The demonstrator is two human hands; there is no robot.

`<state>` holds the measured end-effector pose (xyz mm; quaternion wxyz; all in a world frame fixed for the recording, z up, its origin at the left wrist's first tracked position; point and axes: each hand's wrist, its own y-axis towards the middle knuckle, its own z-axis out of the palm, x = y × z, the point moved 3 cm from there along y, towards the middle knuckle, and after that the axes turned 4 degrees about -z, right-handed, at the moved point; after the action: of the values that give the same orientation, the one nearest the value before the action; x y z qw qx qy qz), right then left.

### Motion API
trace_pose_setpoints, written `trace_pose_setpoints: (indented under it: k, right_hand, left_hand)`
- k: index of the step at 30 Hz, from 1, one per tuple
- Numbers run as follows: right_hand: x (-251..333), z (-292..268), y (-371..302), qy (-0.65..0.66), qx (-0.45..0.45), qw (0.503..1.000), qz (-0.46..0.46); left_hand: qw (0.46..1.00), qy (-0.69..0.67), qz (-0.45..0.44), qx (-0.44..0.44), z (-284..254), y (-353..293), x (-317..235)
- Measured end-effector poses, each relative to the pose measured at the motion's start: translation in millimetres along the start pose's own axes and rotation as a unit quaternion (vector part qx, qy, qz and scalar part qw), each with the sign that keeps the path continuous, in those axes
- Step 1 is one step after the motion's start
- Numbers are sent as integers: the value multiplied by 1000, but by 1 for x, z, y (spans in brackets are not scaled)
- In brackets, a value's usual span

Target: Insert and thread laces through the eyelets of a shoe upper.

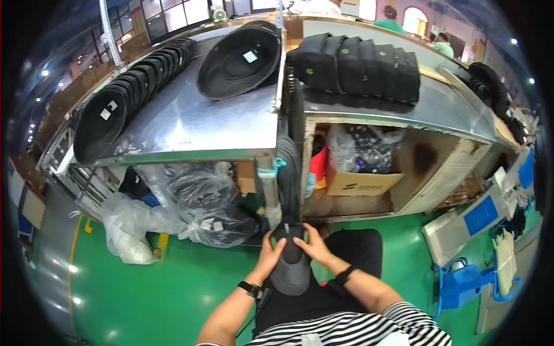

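A black cap (290, 275) is held low in front of me, above my lap, its curved brim toward my body. My left hand (269, 254) grips the crown's left side, and my right hand (314, 247) its right side. Both thumbs lie on top of the crown; the other fingers are partly hidden round its edges. Just beyond the cap, a metal table leg (269, 196) with blue wrapping stands beside a bundle of dark hose or cable (287, 167).
A metal table (190, 130) bears a long row of nested black caps (138, 81) and another stack (239, 60). More caps (358, 66) line the right counter (450, 115). Below are plastic bags (202, 196) and a cardboard box (363, 184). A blue chair (461, 282) stands right. People are far off.
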<state>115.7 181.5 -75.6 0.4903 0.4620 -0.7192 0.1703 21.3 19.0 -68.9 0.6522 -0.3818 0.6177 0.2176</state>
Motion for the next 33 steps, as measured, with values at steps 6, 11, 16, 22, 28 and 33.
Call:
trace_pose_setpoints:
  k: [6,11,16,22,28,33]
  right_hand:
    - [127,-55,87,64,-154,968,-189]
    - [162,-55,138,36,-194,957,-212]
    - [136,-57,142,267,-122,946,-136]
    - [137,-97,124,241,-106,952,-155]
    - [142,-98,121,250,-92,953,-143]
    - [168,-81,161,63,-133,961,-234]
  left_hand:
    - [995,95,15,-8,-29,2,10]
    - [998,45,-25,46,-24,6,14]
    - [998,18,-41,50,-26,5,16]
    - [976,214,41,10,-29,4,-7]
    - [912,330,234,-61,-16,-16,-76]
    - [902,334,273,-27,8,-29,-93]
